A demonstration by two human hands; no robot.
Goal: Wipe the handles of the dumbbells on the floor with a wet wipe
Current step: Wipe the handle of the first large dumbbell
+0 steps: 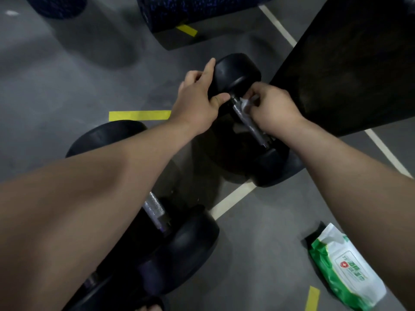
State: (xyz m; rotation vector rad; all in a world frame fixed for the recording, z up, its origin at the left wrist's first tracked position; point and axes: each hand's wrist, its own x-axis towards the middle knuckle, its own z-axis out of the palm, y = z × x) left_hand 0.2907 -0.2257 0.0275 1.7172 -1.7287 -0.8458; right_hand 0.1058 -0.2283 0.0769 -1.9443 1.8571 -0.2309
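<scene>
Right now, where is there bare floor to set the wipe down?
Bare floor lies between the near dumbbell and the wipe pack, and left of the yellow tape. Crowded: the far dumbbell, where the left hand and right hand, with the wipe, work beside the black block.

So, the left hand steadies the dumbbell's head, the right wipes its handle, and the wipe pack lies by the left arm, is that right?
Not quite: the head view shows the pack beside the right arm, not the left. The rest stands.
</scene>
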